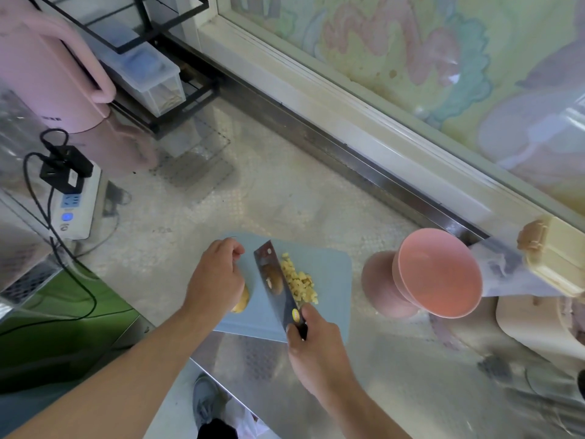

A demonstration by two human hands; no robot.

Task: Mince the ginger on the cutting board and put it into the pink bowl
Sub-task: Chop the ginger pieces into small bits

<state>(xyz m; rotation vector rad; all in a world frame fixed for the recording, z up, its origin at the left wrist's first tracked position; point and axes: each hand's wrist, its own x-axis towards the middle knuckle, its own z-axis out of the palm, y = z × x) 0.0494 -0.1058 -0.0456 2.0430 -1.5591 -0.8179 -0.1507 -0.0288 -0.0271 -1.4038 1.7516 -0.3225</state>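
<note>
Hands first: your right hand (311, 335) grips the handle of the cleaver (276, 278), fingers wrapped around it, with the blade standing on edge across the board (332, 267). Your left hand (217, 277) sits curled over the uncut ginger (242, 301) at the near left of the board, holding it down; most of that piece is hidden under your palm, so you cannot tell how much is left.

Right of the blade lies a pile of diced ginger (299, 282), touching the blade's flat side. The pieces look like small cubes, coarser than a mince by my judgement, so expect more chopping there. The knob under your left hand has not been cut up yet, and nothing shows inside the bowl (440, 274), which leans on its side on the bench (253, 201), mouth toward you, just right of the board. So the task looks somewhat under halfway: some cutting done, finer cutting and the transfer left.

Around you: a pink kettle (47, 64) and a wire rack (152, 58) far left, a power strip (77, 201) with cables near the left edge, and a cream box (554, 251) beyond the bowl. Nothing lies between board and bowl, though the bowl may need righting before you scrape ginger in.
</note>
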